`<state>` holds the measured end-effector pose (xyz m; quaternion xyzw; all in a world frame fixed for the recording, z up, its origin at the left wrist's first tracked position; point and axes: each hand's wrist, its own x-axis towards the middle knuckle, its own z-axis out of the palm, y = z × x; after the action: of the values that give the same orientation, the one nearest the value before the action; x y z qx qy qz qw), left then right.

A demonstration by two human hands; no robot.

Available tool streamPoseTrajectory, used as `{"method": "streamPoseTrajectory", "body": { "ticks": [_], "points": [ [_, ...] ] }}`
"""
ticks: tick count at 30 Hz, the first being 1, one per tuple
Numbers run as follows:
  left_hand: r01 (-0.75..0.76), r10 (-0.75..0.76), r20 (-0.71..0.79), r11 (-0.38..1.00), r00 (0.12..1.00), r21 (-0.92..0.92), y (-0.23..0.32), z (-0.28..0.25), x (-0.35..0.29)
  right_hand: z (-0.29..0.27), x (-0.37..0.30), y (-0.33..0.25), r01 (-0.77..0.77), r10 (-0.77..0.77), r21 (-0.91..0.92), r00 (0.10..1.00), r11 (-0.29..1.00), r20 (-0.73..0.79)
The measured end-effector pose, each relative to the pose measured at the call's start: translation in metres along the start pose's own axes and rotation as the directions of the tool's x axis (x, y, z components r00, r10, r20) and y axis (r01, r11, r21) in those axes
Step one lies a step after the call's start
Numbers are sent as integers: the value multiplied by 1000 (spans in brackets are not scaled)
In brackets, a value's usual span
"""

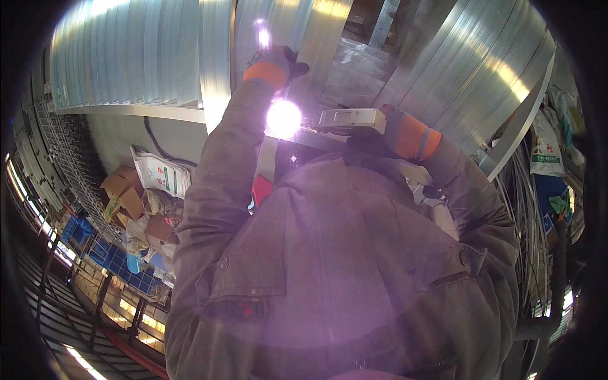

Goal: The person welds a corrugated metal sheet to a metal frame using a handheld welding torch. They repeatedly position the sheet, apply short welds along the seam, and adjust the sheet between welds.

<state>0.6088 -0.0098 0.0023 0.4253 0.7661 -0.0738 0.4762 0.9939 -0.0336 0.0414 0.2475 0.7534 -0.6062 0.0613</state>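
My right hand (408,134), in a grey and orange glove, is closed around the rear end of a pale, boxy welding gun (351,119). At its tip a bright white-violet glare (283,119) hides the point of contact and the metal around it. Above and slightly left of the glare, my left hand (271,66), gloved the same way, rests on long shiny metal strips (310,38). Its thumb sticks out to the right, apart from the dark fingers, which are partly hidden; I see nothing held in them.
More metal strips (126,57) line the upper left, and others (468,63) slant across the upper right. A cardboard box (123,190), a white printed bag (161,172) and mixed scraps lie to the left. Thin rods or cables (522,209) hang at the right beside another white bag (546,149).
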Motion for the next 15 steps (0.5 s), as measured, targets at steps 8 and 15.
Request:
{"method": "streamPoseTrajectory", "body": {
  "ticks": [8,15],
  "points": [
    [10,-9,-6,988,1000,152,10,-4,-6,0,11,-6,-40,40,-14,999,999,-4],
    [-14,5,45,978,999,208,16,-10,-8,-4,-4,1,-56,55,-186,998,981,-11]
  ]
}}
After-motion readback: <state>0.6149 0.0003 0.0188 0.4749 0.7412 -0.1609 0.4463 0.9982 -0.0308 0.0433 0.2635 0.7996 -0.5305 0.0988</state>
